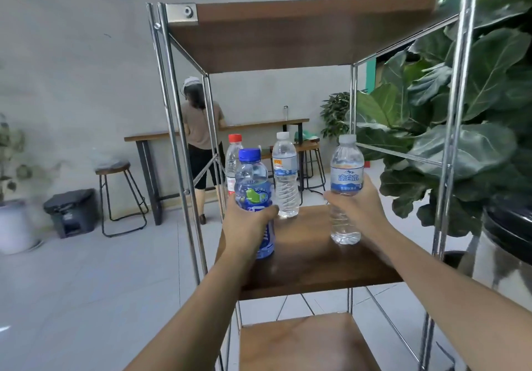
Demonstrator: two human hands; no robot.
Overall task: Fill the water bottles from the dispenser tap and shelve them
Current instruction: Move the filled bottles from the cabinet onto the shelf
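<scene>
A grey-walled room with a pale tiled floor (86,284) surrounds a chrome-framed shelving unit with dark wooden boards (313,267), seen from just in front of its middle board.

The left hand's (244,226) fingers and thumb are curled round the middle of a blue-capped, blue-labelled plastic bottle (253,186), which stands upright at the left front of the middle board; whether its base touches the wood cannot be told. The right hand (359,209) wraps its fingers round a clear plastic bottle with a white cap and a blue-and-white label (347,169), upright at the right side of the same board, its base at or just over the wood. Both forearms reach in from the lower edge.

Behind the held pair, two more bottles stand on the board: a clear red-capped bottle (233,157) at the back left, partly hidden by the blue one, and a clear white-capped bottle with a pale label (285,175) near the middle.

Large-leafed green plants (475,97) crowd the right side. Beyond the shelves a person in a tan top (200,129) faces a long wooden counter (259,126), with a round stool (115,169) and a dark bin (72,209) to the left.
</scene>
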